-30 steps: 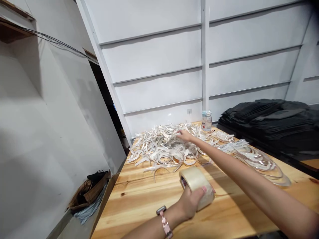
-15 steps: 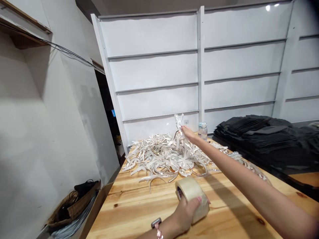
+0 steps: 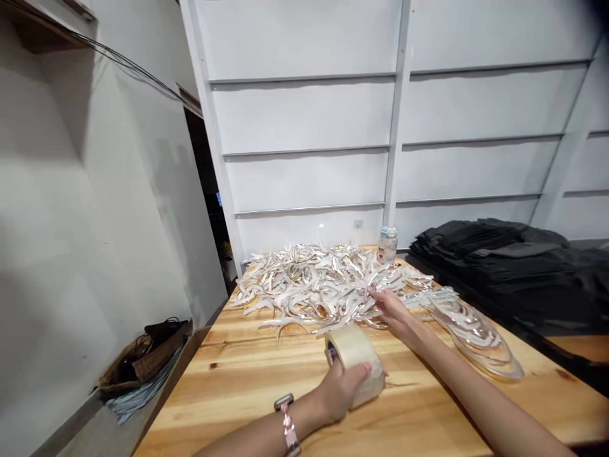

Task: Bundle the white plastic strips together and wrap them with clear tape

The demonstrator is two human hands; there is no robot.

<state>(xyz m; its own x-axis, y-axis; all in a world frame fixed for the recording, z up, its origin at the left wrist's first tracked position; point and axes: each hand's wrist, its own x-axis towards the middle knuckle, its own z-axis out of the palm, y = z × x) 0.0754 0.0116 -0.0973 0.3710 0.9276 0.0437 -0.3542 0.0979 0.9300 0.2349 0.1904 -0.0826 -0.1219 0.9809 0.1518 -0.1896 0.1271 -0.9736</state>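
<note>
While the left hand (image 3: 337, 388) holds a wide roll of tape (image 3: 364, 355) over the near part of the counter (image 3: 228, 393), the right hand (image 3: 392, 311) is at a heap of curved strips (image 3: 304, 285). The left grip is closed around the roll, with the thumb pressed on its outer face. This roll is pale yellowish and tilted, and some print shows inside its core. The right fingertips meet the front right part of the heap, but I cannot tell if this grip pinches some strips or only touches them. The strips are thin, white and clear, quite shiny, and tangled together. To their right lies a looped bundle (image 3: 480, 333) of similar pieces.

The counter is of light wood, with streaked grain and dark knots. At its back stands a clear bottle (image 3: 387, 246) with a pale blue lid. Behind rises a white shelf unit (image 3: 304, 117). Black sheets (image 3: 495, 266) are piled at right, and at left an open carton (image 3: 157, 365) holds dark items.
</note>
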